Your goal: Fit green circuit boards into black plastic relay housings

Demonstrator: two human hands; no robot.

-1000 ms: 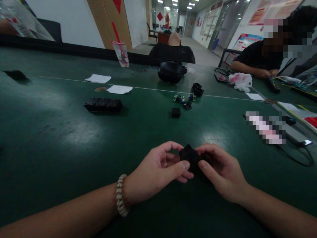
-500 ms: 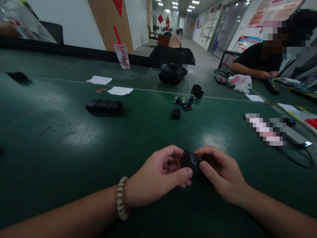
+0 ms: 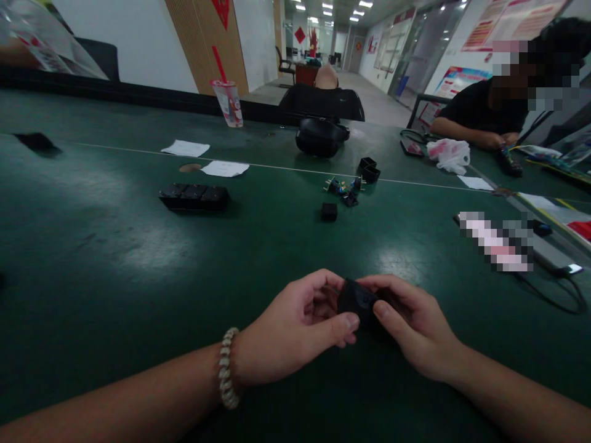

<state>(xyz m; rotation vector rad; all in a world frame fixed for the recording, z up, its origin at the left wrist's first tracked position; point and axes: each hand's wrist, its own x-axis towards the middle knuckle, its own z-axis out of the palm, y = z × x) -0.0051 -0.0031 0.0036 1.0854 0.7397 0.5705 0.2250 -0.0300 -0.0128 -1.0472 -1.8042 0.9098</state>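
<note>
A small black plastic housing [image 3: 355, 299] is held between my two hands, a little above the green table [image 3: 258, 271]. My left hand [image 3: 305, 320], with a beaded bracelet [image 3: 228, 369] on its wrist, grips the left side between thumb and fingers. On the other side, my right hand [image 3: 410, 320] pinches the housing, its thumb by a small hole in the face. Fingers hide part of it. Beyond my hands lies a small black block [image 3: 329, 211], with small electronic parts [image 3: 344, 187] and open black shells [image 3: 369, 170] behind it.
Left of centre rests a long black segmented block [image 3: 194, 197], near paper sheets [image 3: 225, 168]. A black case [image 3: 321, 137] and a cup with a red straw [image 3: 228, 104] stand farther back. At right are a phone [image 3: 492, 243], a cable, a plastic bag [image 3: 449, 155] and a co-worker [image 3: 480, 111].
The black housing has turned slightly in my fingers, and my right hand's fingers have shifted a little on it. Both hands stay in nearly the same place.
</note>
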